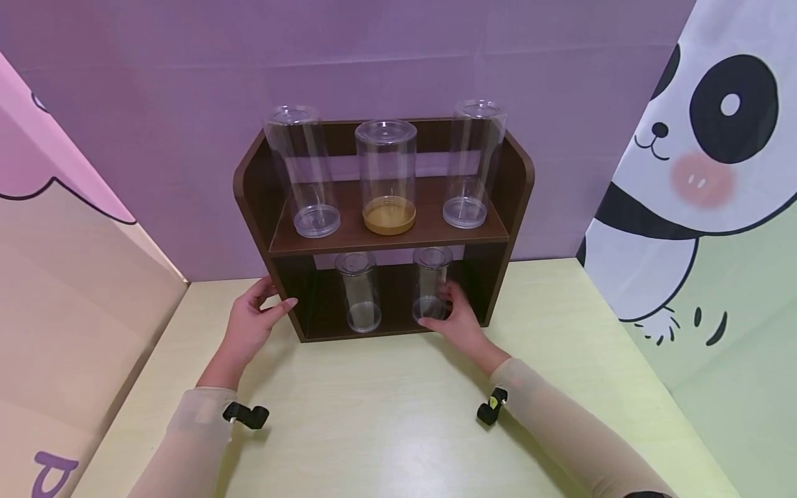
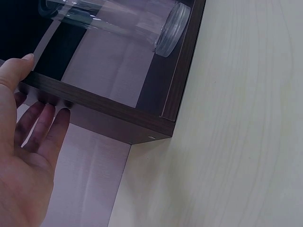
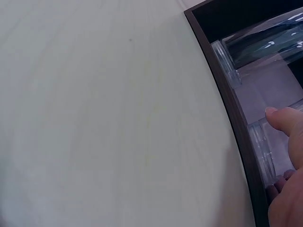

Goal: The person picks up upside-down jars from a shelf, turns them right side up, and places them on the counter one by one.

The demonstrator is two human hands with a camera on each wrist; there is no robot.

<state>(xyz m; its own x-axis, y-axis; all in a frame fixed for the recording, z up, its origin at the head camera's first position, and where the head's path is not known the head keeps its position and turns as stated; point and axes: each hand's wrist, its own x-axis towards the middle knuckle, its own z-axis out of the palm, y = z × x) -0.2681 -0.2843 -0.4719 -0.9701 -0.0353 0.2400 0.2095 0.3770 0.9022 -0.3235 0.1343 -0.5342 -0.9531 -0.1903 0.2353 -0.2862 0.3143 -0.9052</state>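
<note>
A dark brown two-tier wooden shelf (image 1: 518,180) stands on the pale table. My left hand (image 1: 249,321) holds its left side panel, thumb at the front edge and fingers against the outer face, as the left wrist view also shows (image 2: 23,175). On the lower tier are two clear plastic jars. The right one (image 1: 429,277) is gripped low by my right hand (image 1: 462,324), thumb in front and fingers round its far side; the hand partly hides it. To its left, the other clear jar (image 1: 359,294) stands upright, apart from both hands.
Three larger clear jars stand on the upper tier: one at left (image 1: 308,166), one with a gold base (image 1: 389,220) in the middle, one at right (image 1: 473,159). A purple backdrop (image 1: 187,152) hangs behind. The pale wood-grain table (image 1: 373,415) extends in front.
</note>
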